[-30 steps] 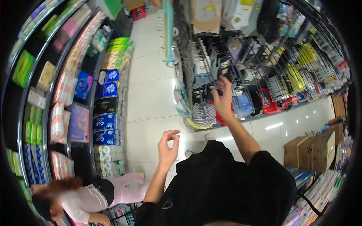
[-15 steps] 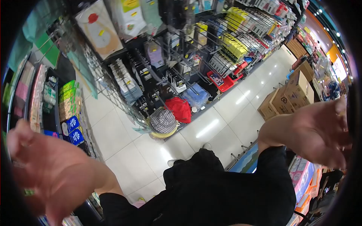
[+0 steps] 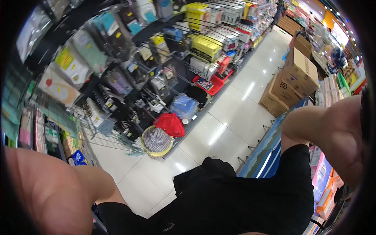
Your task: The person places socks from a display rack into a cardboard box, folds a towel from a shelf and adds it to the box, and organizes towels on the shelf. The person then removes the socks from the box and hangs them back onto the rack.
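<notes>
My left hand (image 3: 47, 192) is raised close to the camera at the lower left, with the wrist bent. Its fingers run out past the dark edge of the view. At the right edge, my right hand (image 3: 344, 133) is lifted in the same way, its fingers also hidden. Nothing shows in either palm. Beyond my left hand stands a shelf with a blue package (image 3: 78, 157). Orange and white boxes (image 3: 326, 201) lie on a shelf below my right hand.
A rack with hanging packaged goods (image 3: 117, 80) fills the left and middle. At its foot sit a checked hat (image 3: 156, 140), a red cloth item (image 3: 170, 124) and a red tray (image 3: 213, 84). Cardboard boxes (image 3: 299, 72) stand across the tiled aisle (image 3: 219, 121).
The view has turned, so the rack now sits further left and lower. Both hands have come nearer the camera, and their fingers have gone out of sight.
</notes>
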The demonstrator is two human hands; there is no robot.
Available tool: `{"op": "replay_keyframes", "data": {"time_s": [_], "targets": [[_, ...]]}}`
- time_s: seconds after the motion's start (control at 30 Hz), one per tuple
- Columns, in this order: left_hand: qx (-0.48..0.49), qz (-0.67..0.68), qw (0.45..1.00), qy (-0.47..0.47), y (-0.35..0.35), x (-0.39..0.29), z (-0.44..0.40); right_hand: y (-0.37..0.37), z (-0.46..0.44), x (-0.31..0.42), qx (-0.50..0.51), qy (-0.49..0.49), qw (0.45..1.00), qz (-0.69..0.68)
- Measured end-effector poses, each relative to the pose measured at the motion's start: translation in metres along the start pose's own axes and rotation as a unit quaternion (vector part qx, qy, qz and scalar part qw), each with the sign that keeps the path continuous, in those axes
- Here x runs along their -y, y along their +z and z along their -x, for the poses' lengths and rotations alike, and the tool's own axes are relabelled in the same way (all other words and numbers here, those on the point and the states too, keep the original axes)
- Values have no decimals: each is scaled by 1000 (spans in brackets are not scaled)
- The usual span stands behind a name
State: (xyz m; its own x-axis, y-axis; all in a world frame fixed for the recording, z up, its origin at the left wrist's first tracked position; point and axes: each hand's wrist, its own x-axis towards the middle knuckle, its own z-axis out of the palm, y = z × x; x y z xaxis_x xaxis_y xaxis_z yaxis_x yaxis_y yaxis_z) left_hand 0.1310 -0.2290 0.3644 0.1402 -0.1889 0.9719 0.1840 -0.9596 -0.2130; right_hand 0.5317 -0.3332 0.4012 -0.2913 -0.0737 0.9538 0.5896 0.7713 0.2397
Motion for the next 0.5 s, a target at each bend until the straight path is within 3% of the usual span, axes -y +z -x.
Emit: {"op": "replay_keyframes", "data": {"time_s": [0.5], "targets": [[-47,103,993,-13,196,20,-9,-153,20,-44,33,46,984,168]]}}
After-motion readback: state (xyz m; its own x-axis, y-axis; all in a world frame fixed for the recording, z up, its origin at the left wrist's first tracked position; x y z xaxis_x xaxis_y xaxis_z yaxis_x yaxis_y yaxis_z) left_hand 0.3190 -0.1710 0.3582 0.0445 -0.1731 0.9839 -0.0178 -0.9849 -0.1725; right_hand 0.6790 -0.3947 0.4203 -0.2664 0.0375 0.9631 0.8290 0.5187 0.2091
